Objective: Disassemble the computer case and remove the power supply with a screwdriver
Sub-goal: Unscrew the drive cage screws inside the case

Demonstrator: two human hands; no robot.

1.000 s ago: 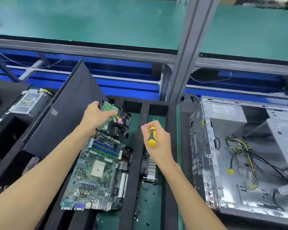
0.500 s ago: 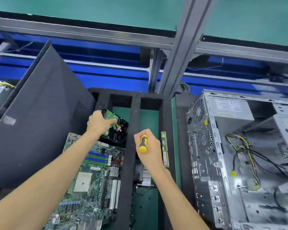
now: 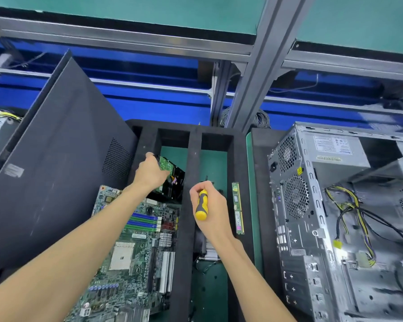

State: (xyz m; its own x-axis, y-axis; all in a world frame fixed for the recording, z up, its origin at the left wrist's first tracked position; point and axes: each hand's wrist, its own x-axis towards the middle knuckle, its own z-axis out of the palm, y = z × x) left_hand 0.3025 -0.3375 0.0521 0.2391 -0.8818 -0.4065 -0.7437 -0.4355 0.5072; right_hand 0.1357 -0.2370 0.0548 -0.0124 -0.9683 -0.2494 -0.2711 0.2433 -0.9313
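Note:
The open silver computer case [image 3: 312, 228] stands at the right, its side off. The power supply [image 3: 335, 149] sits in its top rear corner, with yellow and black cables [image 3: 349, 212] hanging inside. My right hand [image 3: 209, 212] is closed around a yellow and black screwdriver [image 3: 201, 205], held over the middle slot of a black foam tray [image 3: 189, 240], left of the case. My left hand [image 3: 150, 173] grips a hard drive [image 3: 172, 180] with a green circuit board, at the far end of the tray's left slot.
A green motherboard [image 3: 135, 252] lies in the tray's left slot. A memory stick [image 3: 237, 208] and a heatsink [image 3: 207, 249] lie in the middle slot. A dark case side panel [image 3: 56, 170] leans at the left. An aluminium frame post [image 3: 254, 66] rises behind.
My view has tilted down and shifted left. My left hand keeps the hard drive at the far end of the left slot, and my right hand with the screwdriver stays over the middle slot.

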